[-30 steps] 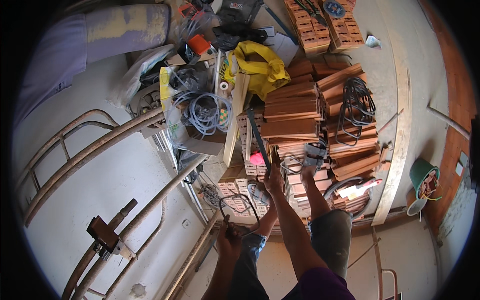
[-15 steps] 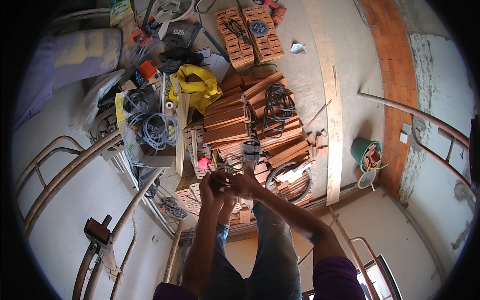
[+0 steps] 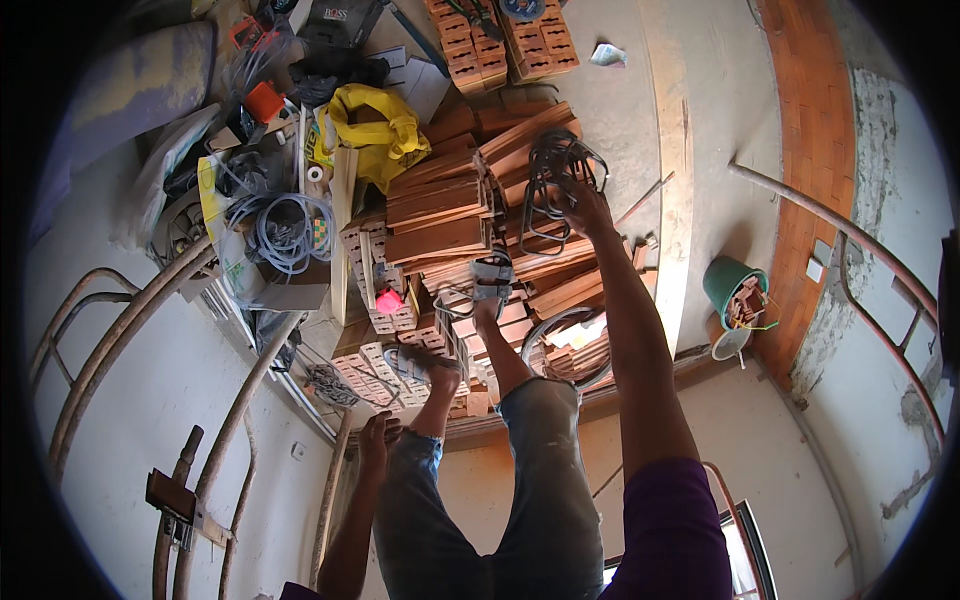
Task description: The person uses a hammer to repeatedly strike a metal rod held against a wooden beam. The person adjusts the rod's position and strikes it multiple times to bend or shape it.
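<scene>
A looped bundle of black cable [image 3: 545,165] lies over the stacked reddish-brown clay pieces right of the middle. My right arm stretches out to it, and my right hand [image 3: 590,210] is closed on its loops, the fingertips partly lost against the dark cable. Close to my left knee, my left hand [image 3: 378,438] hangs with its fingers apart and nothing in it. My sandalled feet stand on the clay pieces and hollow bricks [image 3: 380,375]. A small bright pink thing [image 3: 389,301] sits on the bricks left of my feet.
Rusty metal tubes [image 3: 240,390] rise on both sides of me. To the left lie a yellow bag [image 3: 375,135] and a coil of clear hose [image 3: 290,235]. A green bucket [image 3: 722,280] holds rubble at the right, beyond a long wooden plank [image 3: 675,200]. Hollow brick stacks [image 3: 475,60] stand farther off.
My hands were together in front of me and have parted. The right has reached forward to the cable; the left has dropped back beside my knee. The view has tilted, shifting the scene upward.
</scene>
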